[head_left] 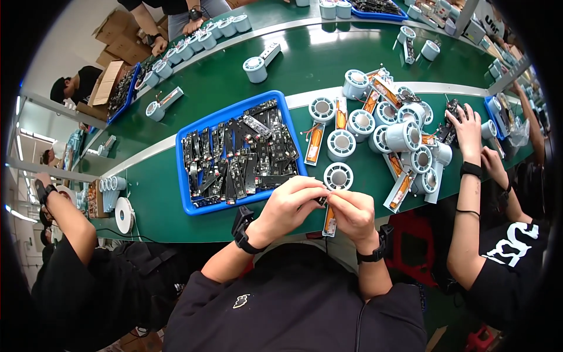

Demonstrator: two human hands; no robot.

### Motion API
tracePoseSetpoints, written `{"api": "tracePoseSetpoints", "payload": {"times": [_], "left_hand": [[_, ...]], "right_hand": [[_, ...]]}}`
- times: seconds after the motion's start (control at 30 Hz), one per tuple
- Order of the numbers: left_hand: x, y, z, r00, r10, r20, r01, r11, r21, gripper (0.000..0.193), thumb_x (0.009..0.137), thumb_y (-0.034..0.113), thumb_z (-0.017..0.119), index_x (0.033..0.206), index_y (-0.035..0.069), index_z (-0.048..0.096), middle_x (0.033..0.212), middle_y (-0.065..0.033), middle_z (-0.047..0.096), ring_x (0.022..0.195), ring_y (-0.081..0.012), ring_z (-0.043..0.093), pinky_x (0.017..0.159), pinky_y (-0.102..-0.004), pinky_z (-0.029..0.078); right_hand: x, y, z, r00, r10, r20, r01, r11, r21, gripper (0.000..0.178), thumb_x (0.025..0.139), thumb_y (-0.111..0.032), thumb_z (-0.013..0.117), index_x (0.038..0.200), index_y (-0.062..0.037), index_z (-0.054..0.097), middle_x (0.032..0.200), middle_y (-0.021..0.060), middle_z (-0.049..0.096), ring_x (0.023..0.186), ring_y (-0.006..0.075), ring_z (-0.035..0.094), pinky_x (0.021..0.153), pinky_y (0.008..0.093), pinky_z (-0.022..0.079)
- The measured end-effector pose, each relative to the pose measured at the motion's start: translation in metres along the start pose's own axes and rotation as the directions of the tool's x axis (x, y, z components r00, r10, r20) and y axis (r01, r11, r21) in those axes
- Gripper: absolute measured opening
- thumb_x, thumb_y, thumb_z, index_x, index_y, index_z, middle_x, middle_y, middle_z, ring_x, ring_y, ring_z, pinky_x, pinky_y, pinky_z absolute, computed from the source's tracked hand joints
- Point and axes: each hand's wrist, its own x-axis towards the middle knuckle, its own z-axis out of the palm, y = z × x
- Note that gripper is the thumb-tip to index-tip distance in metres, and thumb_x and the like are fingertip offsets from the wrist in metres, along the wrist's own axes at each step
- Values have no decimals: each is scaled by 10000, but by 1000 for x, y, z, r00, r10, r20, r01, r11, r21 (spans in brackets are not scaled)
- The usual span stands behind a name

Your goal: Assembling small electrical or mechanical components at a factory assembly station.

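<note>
A green workbench (153, 202) spans the view, edged by pale strips, with the person seated at its near side. On it, to the left, sits a blue tray (246, 200) heaped with dark circuit boards (237, 176). To the right lies a loose pile of pale-blue round units (403, 136), several with orange-filled handles, and beyond it a co-worker's hand (466, 126) rests on dark parts. At the near edge, between tray and pile, the left hand (293, 202) and right hand (353, 214) meet, fingertips almost touching, over a pale-blue round housing (338, 176) and its orange-filled handle (329, 223), which shows below them. The left thumb and fingers pinch a small dark piece (321, 200); the right fingers are bent inward, but what they grip, if anything, cannot be told.
</note>
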Motion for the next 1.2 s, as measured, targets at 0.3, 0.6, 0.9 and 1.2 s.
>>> {"api": "tracePoseSetpoints", "payload": {"times": [0.3,0.6,0.9,1.2], "left_hand": [[-9,4,-1,999,35,-7,-35,999,-24,335,752,10,825,1072,29,726,1083,-120,716,1029,-317,698,885,-402,590],[-14,2,6,982,184,-49,-183,983,23,276,842,18,762,1107,20,687,1110,-108,699,1014,-304,705,852,-385,598],[-7,-8,4,963,270,17,-270,963,11,246,860,27,743,1098,21,682,1117,-105,695,1018,-304,700,860,-386,594],[-13,-5,11,948,289,-135,-273,954,126,202,827,44,768,1016,35,698,1058,-85,701,971,-284,699,820,-376,587]], "right_hand": [[-5,-13,4,996,83,-41,-82,996,29,206,782,72,756,977,6,756,873,184,743,713,343,734,634,385,589],[-1,-20,-12,995,84,53,-90,989,119,109,907,-7,728,1014,8,739,873,159,725,715,265,708,643,347,551],[6,-20,-12,964,222,145,-249,946,208,135,927,29,677,1050,9,730,872,157,722,731,266,703,679,346,561],[-14,-34,8,929,370,-1,-358,899,253,64,967,-18,660,1003,5,708,792,121,686,683,228,655,630,338,533]]}}
